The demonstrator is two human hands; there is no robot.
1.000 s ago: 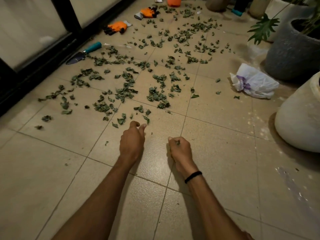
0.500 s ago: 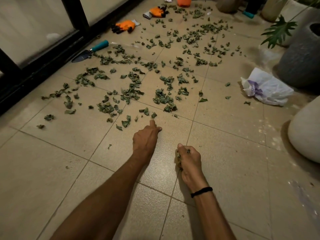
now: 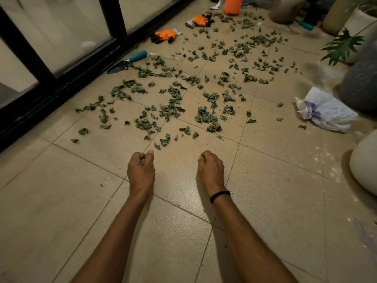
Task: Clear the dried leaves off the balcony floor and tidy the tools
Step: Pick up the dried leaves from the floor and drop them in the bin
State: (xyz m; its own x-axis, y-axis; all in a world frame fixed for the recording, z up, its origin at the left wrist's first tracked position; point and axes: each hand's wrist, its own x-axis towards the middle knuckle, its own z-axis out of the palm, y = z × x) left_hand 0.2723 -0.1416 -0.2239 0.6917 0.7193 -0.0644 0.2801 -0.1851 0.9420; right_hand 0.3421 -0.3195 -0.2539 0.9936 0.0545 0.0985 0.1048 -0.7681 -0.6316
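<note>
Left hand [image 3: 140, 170] curled around a few leaf bits, right hand [image 3: 211, 168] fisted on more, both low over the tiled floor [image 3: 71, 211], dried leaves [image 3: 208, 117] scattered just ahead, trowel [image 3: 126, 62] by the railing, orange gloves [image 3: 165, 35] farther off, white bag [image 3: 326, 111] to the right.

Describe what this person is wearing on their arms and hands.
No sleeves reach the part of the arms in view, and neither the left hand nor the right hand wears a glove. The only item worn is a thin black band round the right wrist; the left wrist has nothing on it.
</note>
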